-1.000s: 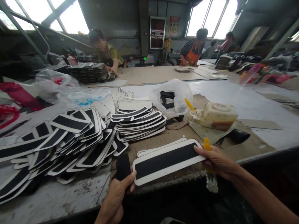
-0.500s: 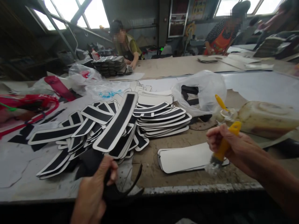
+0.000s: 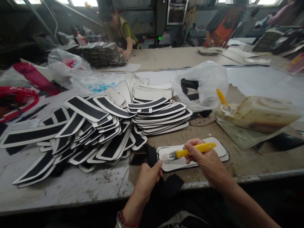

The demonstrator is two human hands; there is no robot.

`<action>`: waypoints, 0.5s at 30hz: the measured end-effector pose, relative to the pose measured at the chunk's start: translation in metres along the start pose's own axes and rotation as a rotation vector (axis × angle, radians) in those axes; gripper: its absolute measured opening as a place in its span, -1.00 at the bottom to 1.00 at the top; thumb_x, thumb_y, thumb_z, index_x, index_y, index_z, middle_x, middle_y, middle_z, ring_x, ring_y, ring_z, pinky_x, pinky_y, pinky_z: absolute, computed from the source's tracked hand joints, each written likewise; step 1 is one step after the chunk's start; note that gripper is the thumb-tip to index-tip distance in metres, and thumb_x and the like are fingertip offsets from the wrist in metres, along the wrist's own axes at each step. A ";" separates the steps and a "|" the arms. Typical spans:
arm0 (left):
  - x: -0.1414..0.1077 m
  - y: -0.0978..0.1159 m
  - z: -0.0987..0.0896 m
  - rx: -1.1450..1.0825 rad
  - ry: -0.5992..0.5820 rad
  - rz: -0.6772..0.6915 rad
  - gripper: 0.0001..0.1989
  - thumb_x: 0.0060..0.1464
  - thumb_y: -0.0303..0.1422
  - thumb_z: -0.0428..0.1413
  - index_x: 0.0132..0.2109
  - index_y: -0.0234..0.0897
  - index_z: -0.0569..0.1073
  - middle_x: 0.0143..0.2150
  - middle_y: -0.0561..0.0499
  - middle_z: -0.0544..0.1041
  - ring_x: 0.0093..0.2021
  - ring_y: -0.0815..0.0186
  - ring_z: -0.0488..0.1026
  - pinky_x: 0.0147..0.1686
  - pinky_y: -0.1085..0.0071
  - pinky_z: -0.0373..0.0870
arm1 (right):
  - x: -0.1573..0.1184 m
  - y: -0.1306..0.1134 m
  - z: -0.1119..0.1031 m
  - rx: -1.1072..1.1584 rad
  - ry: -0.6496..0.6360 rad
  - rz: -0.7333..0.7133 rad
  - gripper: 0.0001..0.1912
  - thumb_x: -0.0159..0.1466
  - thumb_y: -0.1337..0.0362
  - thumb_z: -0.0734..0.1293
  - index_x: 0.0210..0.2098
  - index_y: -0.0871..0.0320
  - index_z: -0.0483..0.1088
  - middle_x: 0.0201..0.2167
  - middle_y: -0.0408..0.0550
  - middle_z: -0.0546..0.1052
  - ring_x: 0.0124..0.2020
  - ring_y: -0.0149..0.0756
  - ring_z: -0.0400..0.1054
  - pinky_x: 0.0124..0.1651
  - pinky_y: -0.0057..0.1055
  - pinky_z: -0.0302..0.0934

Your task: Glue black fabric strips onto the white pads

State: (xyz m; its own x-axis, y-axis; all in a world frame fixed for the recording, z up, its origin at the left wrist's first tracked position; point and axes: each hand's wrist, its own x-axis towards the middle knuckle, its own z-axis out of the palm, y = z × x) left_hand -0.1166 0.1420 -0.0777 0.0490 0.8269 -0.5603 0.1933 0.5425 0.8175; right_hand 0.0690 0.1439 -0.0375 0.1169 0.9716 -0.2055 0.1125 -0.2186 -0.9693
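My right hand (image 3: 204,158) is closed around the yellow handle of a brush (image 3: 206,147). The brush lies nearly level, its pale, sticky-looking bristles on the left end of the top white panel (image 3: 215,146) in a small stack. At that same end, my left hand (image 3: 147,178) pinches a black strip of material (image 3: 173,184), which hangs over the table's front edge. My left thumb is right by the bristle tips, at the panel's edge. To the left spreads a heap of curved white-bordered black pieces (image 3: 78,136), with a neater pile of them (image 3: 161,118) behind.
A clear plastic bag (image 3: 209,85) with black pieces stands behind. At right lies a cloudy plastic container (image 3: 266,114), a second yellow handle (image 3: 222,97) in its mouth. Red items (image 3: 19,101) lie far left. Two people (image 3: 123,34) work across the table, another further back.
My right hand has moved left, bringing the brush onto the white panel. My left hand has moved right with the black strip. The raised-looking curved piece over the heap now lies flat. The view has shifted.
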 end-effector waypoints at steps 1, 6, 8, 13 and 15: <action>0.000 -0.002 0.001 0.000 0.003 -0.001 -0.51 -0.12 -0.01 0.03 -0.72 -0.32 0.34 -0.80 0.08 0.15 -0.70 0.44 0.07 -0.60 0.47 -0.04 | -0.001 0.001 0.000 -0.052 -0.002 0.007 -0.64 0.17 -0.06 0.28 -0.34 0.14 0.30 -0.60 -0.16 0.41 -0.54 -0.33 0.33 -0.40 -0.42 0.24; -0.003 -0.007 0.004 0.001 0.033 -0.003 -0.54 -0.09 -0.04 0.03 -0.71 -0.30 0.32 -0.79 0.09 0.16 -0.70 0.44 0.08 -0.61 0.48 -0.02 | -0.005 0.000 -0.032 -0.339 0.132 -0.022 -0.73 0.18 0.01 0.25 -0.36 0.10 0.29 -0.55 -0.15 0.41 -0.54 -0.30 0.32 -0.40 -0.39 0.22; -0.004 -0.007 0.004 0.003 0.040 0.003 -0.54 -0.09 -0.05 0.05 -0.71 -0.30 0.32 -0.79 0.09 0.15 -0.69 0.44 0.08 -0.60 0.48 -0.01 | -0.007 0.000 -0.053 -0.465 0.214 -0.041 -0.74 0.18 0.03 0.23 -0.35 0.09 0.30 -0.51 -0.13 0.41 -0.52 -0.27 0.33 -0.37 -0.36 0.22; -0.004 -0.006 0.004 0.031 0.051 0.026 -0.51 -0.13 0.00 0.08 -0.72 -0.32 0.33 -0.80 0.08 0.16 -0.67 0.43 0.08 -0.57 0.47 -0.02 | -0.009 0.002 -0.096 -0.760 0.339 -0.171 -0.79 0.22 0.11 0.18 -0.35 0.09 0.31 -0.40 -0.06 0.45 -0.32 -0.19 0.36 -0.18 -0.33 0.18; -0.006 -0.006 0.005 0.037 0.071 0.029 -0.50 -0.14 0.01 0.09 -0.72 -0.32 0.33 -0.79 0.09 0.15 -0.66 0.43 0.07 -0.57 0.47 -0.03 | -0.007 0.005 -0.107 -0.798 0.381 -0.280 -0.81 0.22 0.13 0.18 -0.38 0.10 0.31 -0.35 -0.06 0.44 -0.28 -0.20 0.34 -0.14 -0.34 0.17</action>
State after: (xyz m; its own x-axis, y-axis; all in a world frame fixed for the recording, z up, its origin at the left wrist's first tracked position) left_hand -0.1135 0.1335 -0.0797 -0.0143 0.8511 -0.5248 0.2291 0.5137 0.8268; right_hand 0.1746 0.1259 -0.0267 0.2837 0.9339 0.2176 0.8153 -0.1154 -0.5674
